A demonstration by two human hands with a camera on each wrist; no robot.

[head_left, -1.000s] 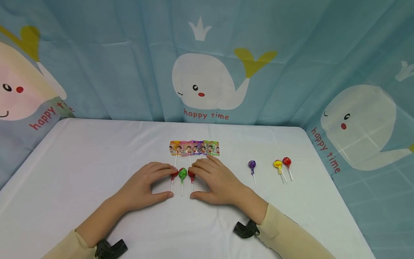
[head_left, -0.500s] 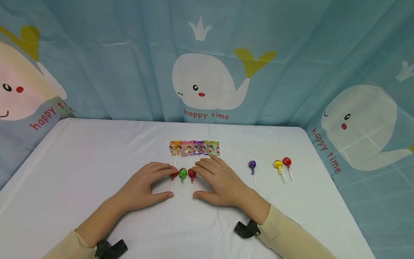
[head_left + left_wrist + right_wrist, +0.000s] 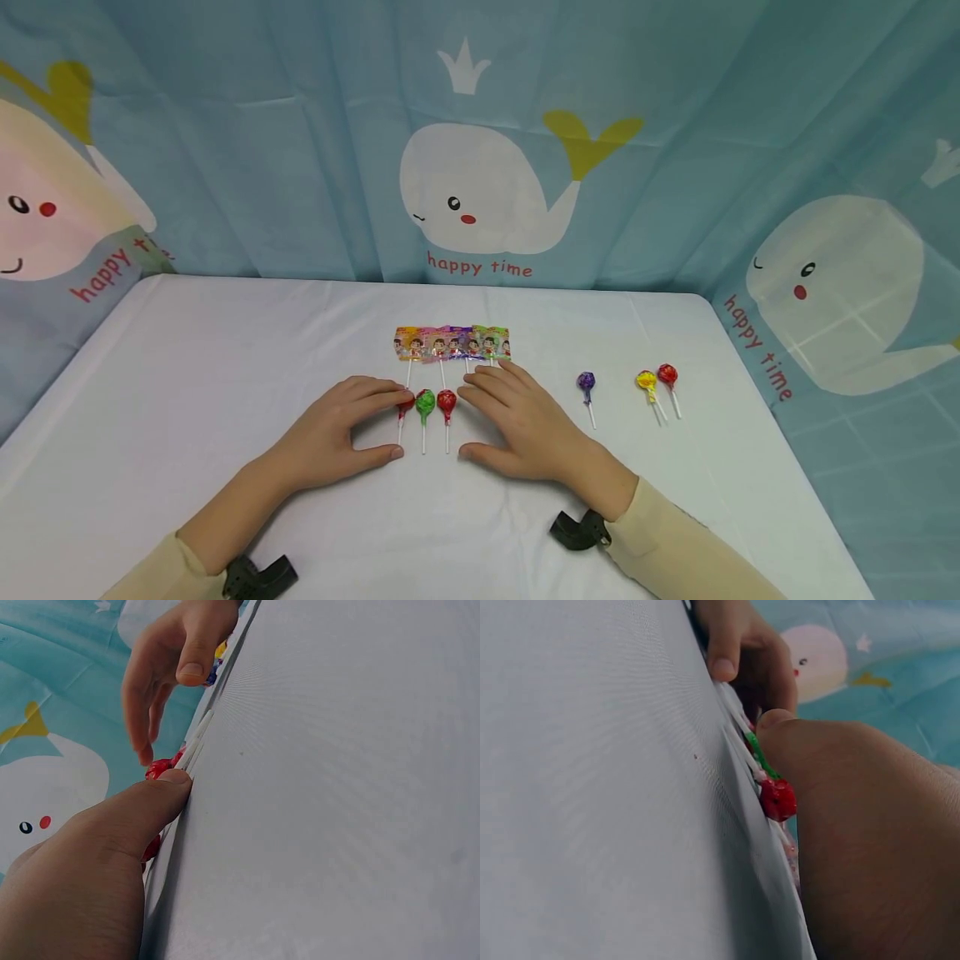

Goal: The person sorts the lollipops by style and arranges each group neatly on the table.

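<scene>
In the head view my left hand (image 3: pixel 341 429) rests on the table, its fingertips on the head of a red lollipop (image 3: pixel 406 406), partly covered by them. The left thumb lies near the bottom of that stick. A green lollipop (image 3: pixel 425 403) and a second red lollipop (image 3: pixel 447 403) lie beside it, sticks toward me. My right hand (image 3: pixel 525 425) is just right of the second red one, apart from it, with nothing in its fingers. Above them is a row of flat, colourfully wrapped lollipops (image 3: pixel 452 342). The right wrist view shows a red lollipop (image 3: pixel 778 799) close to the right thumb.
On the right side of the white table (image 3: pixel 225 350) lie a purple lollipop (image 3: pixel 586 382), yellow lollipop wrapping (image 3: pixel 646 381) with two sticks below it, and another red lollipop (image 3: pixel 667 374). A blue whale-print curtain (image 3: pixel 300 167) stands behind the table and at its sides.
My right hand has come off the right-hand red lollipop and moved a little to the right, uncovering its head and stick. The left hand stays in place.
</scene>
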